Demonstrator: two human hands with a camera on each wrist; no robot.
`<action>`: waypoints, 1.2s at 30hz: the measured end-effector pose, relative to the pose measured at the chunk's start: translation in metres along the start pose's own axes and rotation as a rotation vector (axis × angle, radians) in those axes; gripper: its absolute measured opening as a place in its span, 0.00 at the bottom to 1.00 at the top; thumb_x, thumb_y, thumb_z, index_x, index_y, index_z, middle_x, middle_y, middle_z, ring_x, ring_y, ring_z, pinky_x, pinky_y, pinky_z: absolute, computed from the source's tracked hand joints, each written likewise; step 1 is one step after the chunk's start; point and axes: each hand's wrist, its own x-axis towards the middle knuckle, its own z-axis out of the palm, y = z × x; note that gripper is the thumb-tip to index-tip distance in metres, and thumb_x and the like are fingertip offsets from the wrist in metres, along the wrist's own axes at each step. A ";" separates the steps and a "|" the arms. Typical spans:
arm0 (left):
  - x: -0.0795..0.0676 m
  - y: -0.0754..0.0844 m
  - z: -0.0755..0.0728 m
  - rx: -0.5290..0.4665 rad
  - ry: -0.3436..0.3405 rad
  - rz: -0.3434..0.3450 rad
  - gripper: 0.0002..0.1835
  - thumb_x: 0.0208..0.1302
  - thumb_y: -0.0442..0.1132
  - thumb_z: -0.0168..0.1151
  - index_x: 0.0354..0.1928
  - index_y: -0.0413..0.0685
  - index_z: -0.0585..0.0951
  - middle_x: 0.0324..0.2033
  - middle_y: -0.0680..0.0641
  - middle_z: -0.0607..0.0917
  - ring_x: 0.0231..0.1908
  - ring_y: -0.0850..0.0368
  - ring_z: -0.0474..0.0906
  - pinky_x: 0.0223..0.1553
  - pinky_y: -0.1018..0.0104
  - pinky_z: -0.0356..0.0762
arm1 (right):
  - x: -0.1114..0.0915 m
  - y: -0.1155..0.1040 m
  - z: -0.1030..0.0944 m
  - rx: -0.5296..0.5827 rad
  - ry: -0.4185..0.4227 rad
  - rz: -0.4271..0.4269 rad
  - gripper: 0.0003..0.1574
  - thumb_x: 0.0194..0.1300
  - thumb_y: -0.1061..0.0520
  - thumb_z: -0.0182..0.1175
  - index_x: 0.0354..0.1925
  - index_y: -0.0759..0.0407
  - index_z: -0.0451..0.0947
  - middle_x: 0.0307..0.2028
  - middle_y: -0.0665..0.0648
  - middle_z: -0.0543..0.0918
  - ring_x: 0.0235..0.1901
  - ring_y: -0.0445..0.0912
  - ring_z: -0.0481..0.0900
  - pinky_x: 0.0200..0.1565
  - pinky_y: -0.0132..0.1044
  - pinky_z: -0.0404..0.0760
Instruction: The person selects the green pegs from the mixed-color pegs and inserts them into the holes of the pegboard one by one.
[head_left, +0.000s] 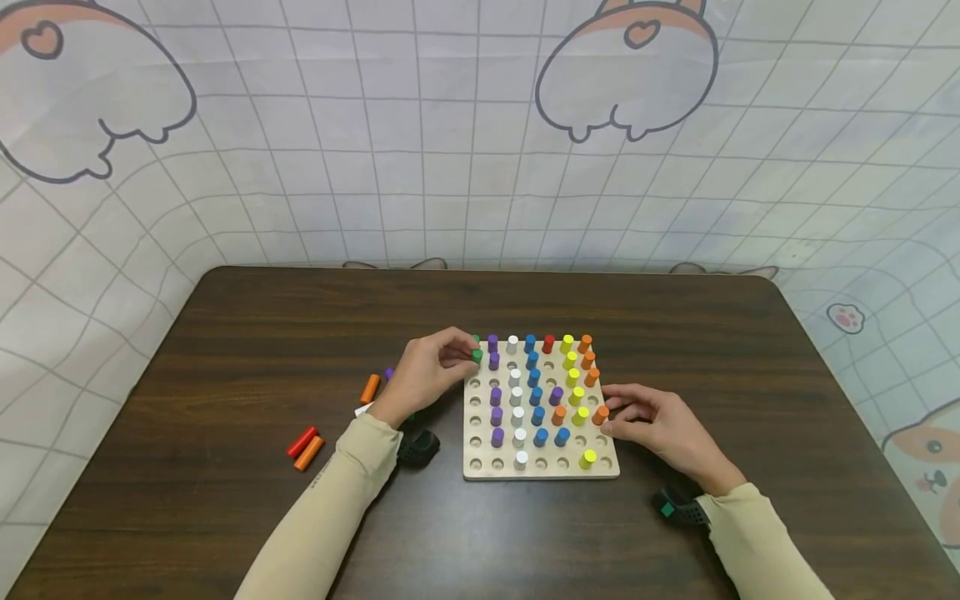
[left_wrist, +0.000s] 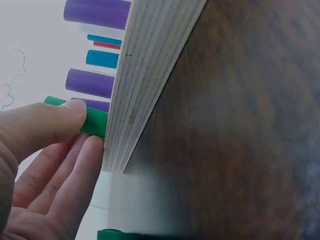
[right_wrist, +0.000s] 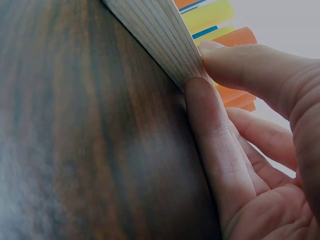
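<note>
Currently, your left hand (head_left: pixel 429 367) sits at the upper left corner of the pegboard (head_left: pixel 542 470), just left of frame centre in the head view. Its fingers (left_wrist: pixel 47 125) pinch a green peg (head_left: pixel 477 356), thumb on top and the other fingers beneath; the left wrist view shows that peg (left_wrist: pixel 95 120) standing against the board's face, its foot at the board's surface. A second green peg (head_left: pixel 476 340) stands just behind it in the top row.

Your right hand (head_left: pixel 660 427) rests at the right edge of the pegboard, lower right of centre. In the right wrist view its fingers (right_wrist: pixel 220 150) grip the board's edge (right_wrist: pixel 160 40): one lies along the underside against the table (right_wrist: pixel 75 130), another presses from the peg side. An orange peg (head_left: pixel 600 415) stands just beside those fingertips.

The pegboard lies flat on the table (head_left: pixel 225 333), with columns of purple, white, blue, yellow and orange pegs upright in it.

To the left of the board, loose pegs lie on the table: an orange one (head_left: pixel 370 388) near your left wrist, and a red peg (head_left: pixel 302 441) touching another orange peg (head_left: pixel 309 453) farther toward the lower left.
</note>
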 end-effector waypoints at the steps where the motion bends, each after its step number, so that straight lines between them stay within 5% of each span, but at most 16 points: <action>1: 0.000 0.000 0.000 0.002 -0.001 0.000 0.11 0.66 0.35 0.72 0.49 0.49 0.84 0.46 0.46 0.89 0.47 0.52 0.89 0.52 0.61 0.89 | 0.000 0.000 0.000 0.002 -0.003 -0.002 0.39 0.64 0.45 0.73 0.68 0.54 0.75 0.51 0.57 0.88 0.42 0.40 0.88 0.43 0.30 0.84; 36: 0.002 -0.002 0.001 0.006 -0.004 -0.028 0.11 0.66 0.36 0.72 0.48 0.49 0.84 0.46 0.47 0.89 0.47 0.54 0.89 0.52 0.62 0.89 | -0.001 -0.003 -0.001 -0.014 0.017 -0.006 0.39 0.63 0.44 0.74 0.67 0.54 0.76 0.52 0.57 0.88 0.42 0.38 0.87 0.44 0.28 0.84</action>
